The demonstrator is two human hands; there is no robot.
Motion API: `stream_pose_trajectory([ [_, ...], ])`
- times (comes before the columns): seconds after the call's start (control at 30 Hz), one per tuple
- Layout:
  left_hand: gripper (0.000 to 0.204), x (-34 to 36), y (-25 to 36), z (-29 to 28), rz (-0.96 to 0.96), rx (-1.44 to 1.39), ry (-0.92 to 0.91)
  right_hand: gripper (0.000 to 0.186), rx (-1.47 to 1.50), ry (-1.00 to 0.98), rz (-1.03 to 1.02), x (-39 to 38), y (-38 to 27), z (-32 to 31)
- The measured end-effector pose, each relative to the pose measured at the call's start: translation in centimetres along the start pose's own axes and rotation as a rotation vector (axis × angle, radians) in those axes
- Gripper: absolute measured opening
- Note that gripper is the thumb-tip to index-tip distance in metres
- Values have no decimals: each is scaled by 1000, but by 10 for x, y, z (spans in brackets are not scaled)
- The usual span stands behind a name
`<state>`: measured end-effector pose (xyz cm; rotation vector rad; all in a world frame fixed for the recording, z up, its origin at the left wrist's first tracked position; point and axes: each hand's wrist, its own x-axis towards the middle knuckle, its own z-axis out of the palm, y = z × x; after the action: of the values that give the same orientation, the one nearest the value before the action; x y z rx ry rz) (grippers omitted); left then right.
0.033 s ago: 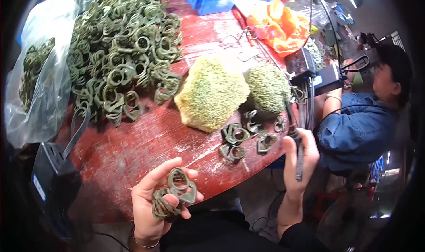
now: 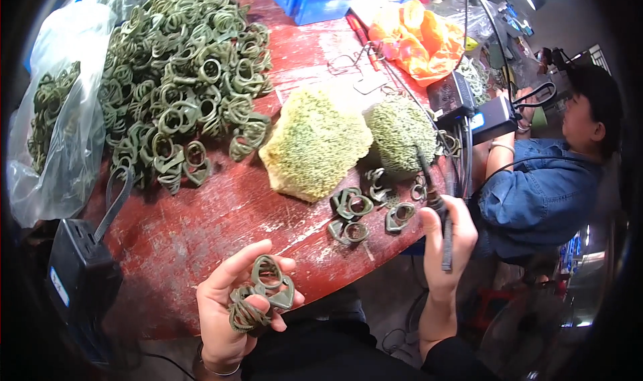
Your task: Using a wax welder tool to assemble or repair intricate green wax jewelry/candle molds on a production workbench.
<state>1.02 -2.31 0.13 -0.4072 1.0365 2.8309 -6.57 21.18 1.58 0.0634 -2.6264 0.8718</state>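
My left hand (image 2: 224,307), closed with its thumb bent over, holds a small bunch of dark green, waxy-looking rings (image 2: 284,296) near the table's front edge. My right hand (image 2: 450,247) grips a dark pen-shaped tool (image 2: 437,204), whose thin tip points up and away toward a rounded green bristly lump (image 2: 402,132). Whether the tip touches anything I cannot tell. Several loose green rings (image 2: 400,216) lie on the table just left of that hand. Beyond them sits a larger yellow-green bristly slab (image 2: 316,146). A big heap of similar rings (image 2: 184,73) covers the table's far left.
A clear plastic bag (image 2: 63,113) with more rings stands at the left, above a black box with a strap (image 2: 84,260). Blue trays (image 2: 321,3) and an orange bag (image 2: 422,39) lie at the back. Cabled black boxes (image 2: 492,120) stand right, beside a co-worker in blue (image 2: 542,187).
The tool in my right hand has tilted, its tip swinging left over the rounded lump. The view has shifted slightly. My left hand keeps its hold on the rings.
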Motion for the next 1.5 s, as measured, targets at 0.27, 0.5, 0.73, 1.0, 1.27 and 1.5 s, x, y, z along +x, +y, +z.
stream_pose_trajectory([
  [0.27, 63, 4, -4, 6, -20, 102, 9, 18, -93, 54, -33, 1, 4, 3],
  [0.5, 56, -1, -4, 4, 44, 148, 65, 16, -73, 11, -79, -2, 12, 7],
  [0.73, 49, 3, -1, 2, -10, 250, -5, 45, 186, -134, -1, -53, -14, -8],
  [1.0, 49, -1, -3, 0, 23, 317, 99, 37, 212, -397, -283, -63, -26, 24],
  [1.27, 51, -3, -2, -1, 18, 304, 130, 34, 126, -410, -276, -62, -31, 23],
  [1.5, 52, -3, -1, -2, 14, 319, 127, 32, 97, -426, -277, -60, -34, 23],
])
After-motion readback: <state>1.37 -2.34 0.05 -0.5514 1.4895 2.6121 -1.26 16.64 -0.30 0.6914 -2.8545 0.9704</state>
